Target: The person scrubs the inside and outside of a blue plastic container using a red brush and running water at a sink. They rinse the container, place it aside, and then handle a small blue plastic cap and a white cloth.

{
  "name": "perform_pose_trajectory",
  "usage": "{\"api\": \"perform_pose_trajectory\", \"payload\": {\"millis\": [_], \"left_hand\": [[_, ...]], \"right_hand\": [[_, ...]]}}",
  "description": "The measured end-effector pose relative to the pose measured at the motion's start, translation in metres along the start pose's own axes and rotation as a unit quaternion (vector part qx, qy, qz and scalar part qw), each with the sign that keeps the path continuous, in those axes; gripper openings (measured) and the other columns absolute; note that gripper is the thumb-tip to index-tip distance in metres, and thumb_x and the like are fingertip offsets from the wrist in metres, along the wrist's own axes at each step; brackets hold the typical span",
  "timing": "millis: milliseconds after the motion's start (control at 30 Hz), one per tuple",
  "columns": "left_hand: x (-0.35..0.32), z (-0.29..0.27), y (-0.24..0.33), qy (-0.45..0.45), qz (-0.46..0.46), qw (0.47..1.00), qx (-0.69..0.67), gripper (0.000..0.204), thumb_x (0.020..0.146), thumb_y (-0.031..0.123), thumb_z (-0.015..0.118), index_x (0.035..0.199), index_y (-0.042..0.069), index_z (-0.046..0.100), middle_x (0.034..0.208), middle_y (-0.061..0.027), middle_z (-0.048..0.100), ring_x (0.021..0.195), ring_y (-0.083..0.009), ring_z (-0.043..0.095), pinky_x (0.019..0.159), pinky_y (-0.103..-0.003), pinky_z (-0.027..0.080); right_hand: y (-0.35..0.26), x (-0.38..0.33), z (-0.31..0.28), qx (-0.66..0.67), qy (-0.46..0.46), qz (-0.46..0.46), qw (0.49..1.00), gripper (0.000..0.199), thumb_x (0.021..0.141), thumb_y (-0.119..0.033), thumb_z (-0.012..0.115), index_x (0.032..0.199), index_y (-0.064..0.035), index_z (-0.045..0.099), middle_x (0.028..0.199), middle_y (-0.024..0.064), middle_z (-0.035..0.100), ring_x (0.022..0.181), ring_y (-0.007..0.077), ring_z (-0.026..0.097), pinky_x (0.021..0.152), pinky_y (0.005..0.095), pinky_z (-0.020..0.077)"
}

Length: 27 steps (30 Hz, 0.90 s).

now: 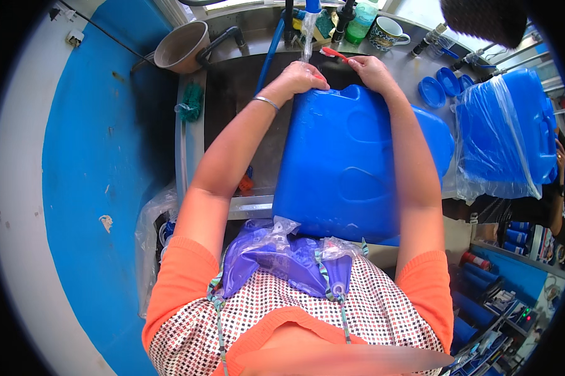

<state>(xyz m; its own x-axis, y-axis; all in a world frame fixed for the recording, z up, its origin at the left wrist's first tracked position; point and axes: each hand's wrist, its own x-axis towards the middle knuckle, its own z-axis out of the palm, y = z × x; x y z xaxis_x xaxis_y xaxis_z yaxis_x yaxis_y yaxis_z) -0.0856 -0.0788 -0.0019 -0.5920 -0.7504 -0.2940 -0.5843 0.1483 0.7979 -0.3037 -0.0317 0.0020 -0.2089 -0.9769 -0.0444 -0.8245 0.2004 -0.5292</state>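
A big blue water jug (351,169) lies tilted over the metal sink (232,94), its lower end by the person's belly and its top at 12 o'clock, under the running water (307,28) from the tap. The left hand (302,76) sits on the jug's top edge, fingers curled down on it, holding it still. The right hand (371,70) has its grip closed on a red toothbrush (334,54), which points toward 9 o'clock, just by the water.

To do this well, I think the left hand should keep the jug steady so it does not slide, and the brush should rub the top part right where the water falls.

At 2 o'clock, a second blue jug in a clear plastic bag (505,135) stands on the worktop (414,75); I cannot tell if it holds anything. Blue caps (442,84) lie next to it. A patterned mug (386,32) and a green bottle (362,19) stand at 12 o'clock. A brown bowl (181,45) sits at 11 o'clock, and what is inside is hidden.
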Motion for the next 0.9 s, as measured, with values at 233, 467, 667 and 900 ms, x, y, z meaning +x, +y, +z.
{"api": "perform_pose_trajectory", "payload": {"millis": [233,467,667,900], "left_hand": [[-0.014,-0.006,-0.011,-0.013,0.032,0.997,-0.075,0.050,0.074,0.029,0.076,0.114,0.001,0.068,0.098,-0.0093,0.070,0.093,-0.0163,0.063,0.087,-0.027,0.047],[-0.025,0.003,-0.027,0.014,0.021,0.950,-0.311,0.030,0.082,0.005,0.062,0.110,0.003,0.071,0.093,-0.0040,0.069,0.084,-0.0110,0.061,0.079,-0.025,0.046],[-0.034,0.013,-0.026,0.132,0.035,0.924,-0.358,0.029,0.079,-0.001,0.063,0.107,0.000,0.070,0.100,-0.0068,0.071,0.088,-0.0127,0.063,0.081,-0.026,0.049],[-0.030,0.010,-0.029,0.123,0.041,0.929,-0.348,0.030,0.078,-0.002,0.061,0.106,0.000,0.069,0.102,-0.0080,0.069,0.093,-0.0140,0.061,0.083,-0.027,0.047]], "right_hand": [[0.004,0.003,-0.002,0.160,-0.021,-0.150,0.975,0.009,0.089,-0.016,0.066,0.096,-0.0097,0.068,0.072,0.0034,0.060,0.069,0.0129,0.055,0.065,0.0303,0.0457],[0.004,-0.001,-0.005,0.044,0.032,-0.123,0.991,0.010,0.085,-0.014,0.068,0.094,-0.0135,0.072,0.074,0.0036,0.065,0.070,0.0148,0.059,0.065,0.0338,0.0446],[0.005,0.002,-0.008,-0.004,-0.013,-0.142,0.990,0.009,0.084,-0.014,0.069,0.093,-0.0125,0.071,0.071,0.0037,0.061,0.068,0.0162,0.056,0.063,0.0335,0.0443],[0.011,0.004,-0.003,0.097,-0.092,-0.138,0.981,0.011,0.082,-0.007,0.070,0.093,-0.0089,0.070,0.070,0.0025,0.060,0.067,0.0134,0.054,0.061,0.0308,0.0448]]}}
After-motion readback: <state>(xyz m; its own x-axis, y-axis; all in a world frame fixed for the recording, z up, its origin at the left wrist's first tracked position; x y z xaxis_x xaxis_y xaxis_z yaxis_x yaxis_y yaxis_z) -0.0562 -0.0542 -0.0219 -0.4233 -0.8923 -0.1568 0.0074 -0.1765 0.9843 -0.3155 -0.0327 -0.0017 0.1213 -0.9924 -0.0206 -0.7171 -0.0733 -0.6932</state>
